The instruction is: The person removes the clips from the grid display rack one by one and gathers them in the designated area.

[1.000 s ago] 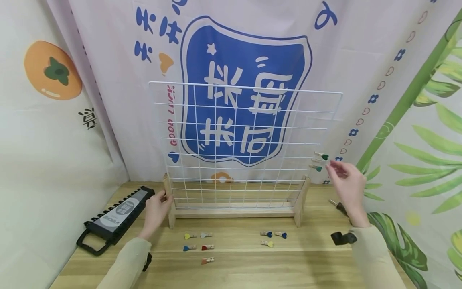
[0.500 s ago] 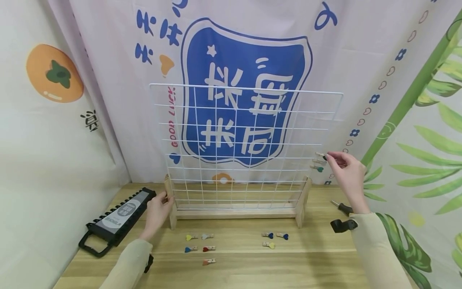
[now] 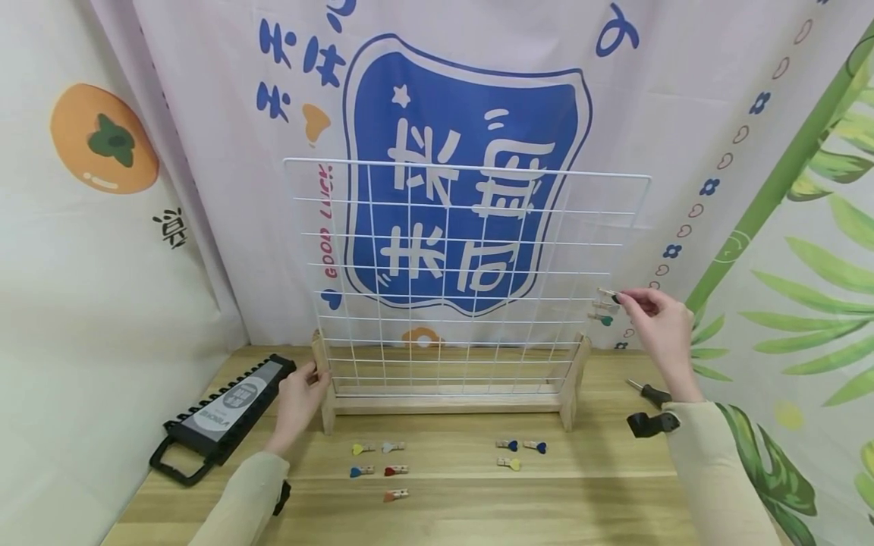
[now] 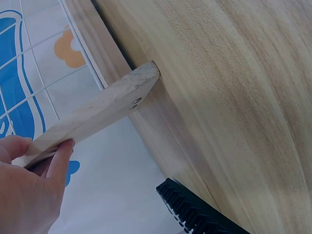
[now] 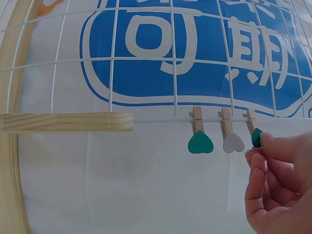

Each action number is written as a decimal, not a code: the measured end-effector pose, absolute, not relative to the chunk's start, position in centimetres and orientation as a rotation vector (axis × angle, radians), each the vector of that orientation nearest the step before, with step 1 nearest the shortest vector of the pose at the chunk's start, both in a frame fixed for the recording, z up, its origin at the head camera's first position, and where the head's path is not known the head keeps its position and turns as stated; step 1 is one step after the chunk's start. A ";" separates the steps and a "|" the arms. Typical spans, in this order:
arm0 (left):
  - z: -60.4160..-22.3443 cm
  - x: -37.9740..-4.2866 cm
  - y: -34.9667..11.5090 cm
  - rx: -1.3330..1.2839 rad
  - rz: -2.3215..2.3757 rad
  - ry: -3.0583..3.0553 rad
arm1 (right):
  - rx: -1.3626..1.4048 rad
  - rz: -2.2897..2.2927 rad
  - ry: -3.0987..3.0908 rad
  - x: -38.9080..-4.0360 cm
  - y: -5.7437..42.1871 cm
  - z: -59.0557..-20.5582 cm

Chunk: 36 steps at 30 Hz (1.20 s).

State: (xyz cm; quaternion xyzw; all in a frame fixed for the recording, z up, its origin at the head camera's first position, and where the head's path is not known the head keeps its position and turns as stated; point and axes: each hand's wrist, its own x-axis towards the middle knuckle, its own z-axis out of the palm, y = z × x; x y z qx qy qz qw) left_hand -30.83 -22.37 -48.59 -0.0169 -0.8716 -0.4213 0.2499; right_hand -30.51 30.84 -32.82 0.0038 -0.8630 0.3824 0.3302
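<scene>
A white wire grid [image 3: 466, 167] stands upright in a wooden stand. My left hand [image 3: 299, 398] grips the stand's left post [image 4: 97, 109] between thumb and fingers. At the grid's right edge my right hand [image 3: 658, 330] pinches the dark green heart on a small wooden clothespin [image 5: 256, 138], whose jaws sit on the edge wire. Beside it in the right wrist view, a white-heart clothespin [image 5: 233, 141] and a green-heart clothespin [image 5: 200, 141] hang on the same wire. Their hearts point outward, away from the grid.
On the table before the stand lie several heart clothespins, including a red one [image 3: 394, 471] at left and a yellow one [image 3: 508, 463] at right. A black slotted rack [image 3: 232, 409] lies at far left, a screwdriver [image 3: 652, 394] at right. A printed curtain [image 3: 273, 227] hangs behind.
My right hand has moved up slightly from beside the clipped clothespins and now pinches the uppermost, dark green one. My left hand has stayed on the post.
</scene>
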 end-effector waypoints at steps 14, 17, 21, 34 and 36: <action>-49.0 -30.8 -22.3 -0.054 -1.143 -2.369 | 0.037 1.049 -2.088 -30.3 31.0 -33.0; -48.9 -30.7 -22.3 -0.059 -1.153 -2.367 | 0.018 1.053 -2.070 -29.9 31.2 -33.0; -48.8 -30.6 -22.4 -0.059 -1.146 -2.375 | -0.005 1.040 -2.119 -28.7 31.0 -33.3; -48.6 -30.7 -22.4 -0.065 -1.137 -2.362 | 0.170 0.939 -2.297 -25.6 29.4 -40.9; -48.6 -30.6 -22.4 -0.065 -1.131 -2.361 | 0.204 0.941 -2.323 -25.1 28.8 -42.6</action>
